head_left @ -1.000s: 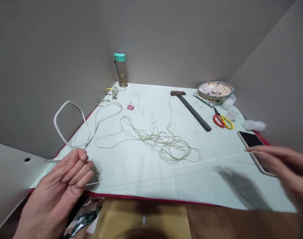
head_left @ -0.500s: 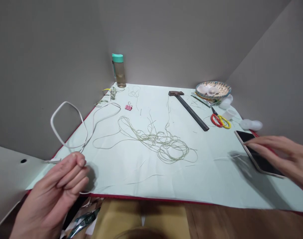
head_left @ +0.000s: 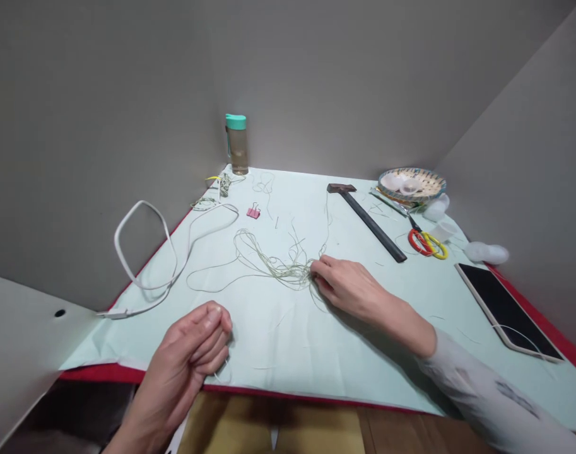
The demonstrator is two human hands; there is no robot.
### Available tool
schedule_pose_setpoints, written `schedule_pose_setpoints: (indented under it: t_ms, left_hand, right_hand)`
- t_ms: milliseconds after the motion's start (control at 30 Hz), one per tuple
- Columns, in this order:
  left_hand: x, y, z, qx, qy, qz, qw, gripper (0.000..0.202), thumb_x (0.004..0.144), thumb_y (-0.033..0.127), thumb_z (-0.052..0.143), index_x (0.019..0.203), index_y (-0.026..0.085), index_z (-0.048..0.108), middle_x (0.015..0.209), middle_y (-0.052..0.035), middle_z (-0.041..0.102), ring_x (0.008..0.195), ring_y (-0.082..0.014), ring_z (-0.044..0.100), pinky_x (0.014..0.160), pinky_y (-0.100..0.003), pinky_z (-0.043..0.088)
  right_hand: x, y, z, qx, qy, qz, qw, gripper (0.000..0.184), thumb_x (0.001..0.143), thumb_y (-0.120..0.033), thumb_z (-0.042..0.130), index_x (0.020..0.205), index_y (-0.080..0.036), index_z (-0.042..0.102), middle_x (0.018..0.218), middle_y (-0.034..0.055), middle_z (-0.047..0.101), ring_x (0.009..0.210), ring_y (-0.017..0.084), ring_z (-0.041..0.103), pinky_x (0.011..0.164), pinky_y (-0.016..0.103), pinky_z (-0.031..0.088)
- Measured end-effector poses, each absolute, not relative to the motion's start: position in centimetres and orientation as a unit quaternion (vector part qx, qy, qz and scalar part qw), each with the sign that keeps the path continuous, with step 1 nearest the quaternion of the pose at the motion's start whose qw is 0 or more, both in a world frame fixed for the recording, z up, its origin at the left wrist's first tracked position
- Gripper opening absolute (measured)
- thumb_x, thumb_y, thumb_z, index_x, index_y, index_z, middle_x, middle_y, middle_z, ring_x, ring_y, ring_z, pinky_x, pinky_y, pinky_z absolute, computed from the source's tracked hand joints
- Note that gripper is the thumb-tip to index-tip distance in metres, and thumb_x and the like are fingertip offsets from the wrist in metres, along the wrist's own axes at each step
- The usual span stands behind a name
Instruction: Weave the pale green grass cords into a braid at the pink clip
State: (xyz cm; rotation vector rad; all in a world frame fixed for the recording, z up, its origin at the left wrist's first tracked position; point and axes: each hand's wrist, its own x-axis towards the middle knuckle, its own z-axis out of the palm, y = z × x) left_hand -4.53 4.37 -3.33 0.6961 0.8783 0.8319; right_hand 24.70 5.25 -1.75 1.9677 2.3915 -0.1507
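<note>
My left hand is closed in a pinch above the table's front edge. A short loop of thin pale string shows just below its fingers; the rest of it is hidden by the hand. My right hand reaches to the middle of the table, its fingers closed on the right part of a tangle of thin green string. The fingertips and the coils under the palm are hidden. Loose loops of the tangle spread to the left, and one strand runs up towards a hammer.
A white cable lies looped at left. Behind stand a bottle and a pink binder clip. At right are scissors, a woven basket, white plastic cups and a phone. Grey walls enclose the table.
My right hand has moved left from the phone to the string tangle and closed on it. My left hand, still closed, has shifted right. The view has shifted slightly.
</note>
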Motion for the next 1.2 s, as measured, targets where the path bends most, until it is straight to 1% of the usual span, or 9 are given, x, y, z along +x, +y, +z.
schedule_pose_setpoints:
  t_ms: [100, 200, 367, 533, 700, 867, 1067, 1133, 1200]
  left_hand:
    - [-4.5, 4.3, -3.8, 0.345, 0.391, 0.379, 0.764, 0.04, 0.086, 0.051, 0.08, 0.074, 0.014, 0.07, 0.056, 0.011, 0.015, 0.051, -0.0049, 0.007, 0.044, -0.017, 0.015]
    - [-4.5, 4.3, -4.5, 0.359, 0.38, 0.382, 0.762, 0.039, 0.089, 0.051, 0.077, 0.076, 0.015, 0.07, 0.057, 0.0107, 0.015, 0.051, -0.0053, 0.008, 0.046, -0.019, 0.013]
    - [-4.6, 4.4, -5.4, 0.395, 0.371, 0.362, 0.758, 0.041, 0.091, 0.054, 0.073, 0.077, 0.015, 0.07, 0.057, 0.0102, 0.016, 0.05, -0.0063, 0.01, 0.048, -0.023, 0.012]
    - [-4.5, 4.4, -5.1, 0.418, 0.373, 0.349, 0.751, 0.043, 0.091, 0.057, 0.073, 0.077, 0.016, 0.07, 0.056, 0.0092, 0.018, 0.051, -0.0074, 0.013, 0.049, -0.025, 0.013]
    - [-4.5, 4.4, -5.3, 0.438, 0.381, 0.349, 0.736, 0.044, 0.093, 0.057, 0.07, 0.079, 0.015, 0.069, 0.057, 0.0088, 0.02, 0.052, -0.0076, 0.015, 0.05, -0.025, 0.015]
    - [-4.6, 4.3, -5.9, 0.449, 0.361, 0.351, 0.739, 0.045, 0.093, 0.058, 0.07, 0.081, 0.014, 0.067, 0.055, 0.0097, 0.021, 0.05, -0.0067, 0.016, 0.048, -0.023, 0.015]
    - [-4.5, 4.3, -5.8, 0.449, 0.358, 0.359, 0.736, 0.044, 0.093, 0.056, 0.07, 0.082, 0.013, 0.067, 0.056, 0.0099, 0.021, 0.05, -0.0063, 0.017, 0.048, -0.022, 0.015]
    - [-4.5, 4.3, -5.7, 0.447, 0.359, 0.362, 0.735, 0.044, 0.093, 0.056, 0.07, 0.081, 0.013, 0.067, 0.056, 0.01, 0.021, 0.05, -0.0062, 0.016, 0.048, -0.022, 0.015]
    - [-4.4, 4.4, -5.8, 0.447, 0.357, 0.363, 0.736, 0.044, 0.094, 0.055, 0.07, 0.081, 0.013, 0.067, 0.056, 0.0103, 0.021, 0.05, -0.006, 0.016, 0.048, -0.022, 0.015]
  right_hand:
    - [26.5, 8.9, -2.0, 0.676, 0.737, -0.027, 0.019, 0.022, 0.1, -0.014, 0.043, 0.103, -0.016, 0.065, 0.102, 0.0093, 0.066, 0.076, 0.015, 0.054, 0.066, 0.03, 0.028]
    - [29.5, 12.7, -1.8, 0.722, 0.692, 0.005, 0.0, 0.026, 0.098, -0.011, 0.042, 0.105, -0.01, 0.067, 0.106, 0.0163, 0.067, 0.083, 0.019, 0.057, 0.07, 0.03, 0.031]
    - [32.3, 15.7, -0.8, 0.755, 0.652, 0.044, -0.057, 0.04, 0.097, -0.008, 0.04, 0.128, -0.003, 0.064, 0.12, 0.0239, 0.065, 0.096, 0.025, 0.062, 0.08, 0.033, 0.04]
    - [29.5, 14.2, -0.1, 0.668, 0.737, 0.002, -0.099, 0.033, 0.101, -0.013, 0.044, 0.123, -0.009, 0.069, 0.124, 0.0174, 0.067, 0.107, 0.022, 0.063, 0.096, 0.032, 0.046]
    - [24.2, 11.0, -1.6, 0.506, 0.848, -0.091, -0.128, 0.022, 0.106, -0.029, 0.052, 0.108, -0.016, 0.069, 0.115, 0.011, 0.068, 0.106, 0.019, 0.059, 0.097, 0.032, 0.045]
    - [21.1, 9.8, -3.7, 0.491, 0.857, -0.074, -0.142, 0.022, 0.104, -0.016, 0.043, 0.089, -0.014, 0.059, 0.099, 0.0116, 0.065, 0.092, 0.02, 0.052, 0.086, 0.035, 0.039]
    - [21.8, 10.0, -2.0, 0.519, 0.816, -0.129, -0.219, 0.017, 0.106, -0.019, 0.037, 0.097, -0.017, 0.052, 0.089, 0.0044, 0.065, 0.075, 0.013, 0.054, 0.07, 0.027, 0.04]
    - [21.7, 10.0, -1.5, 0.513, 0.809, -0.135, -0.254, 0.016, 0.107, -0.023, 0.04, 0.104, -0.017, 0.055, 0.095, 0.0057, 0.067, 0.082, 0.015, 0.057, 0.076, 0.028, 0.043]
    - [20.9, 10.1, -1.7, 0.493, 0.828, -0.117, -0.241, 0.016, 0.105, -0.025, 0.049, 0.115, -0.016, 0.059, 0.11, 0.0097, 0.069, 0.099, 0.019, 0.058, 0.089, 0.033, 0.044]
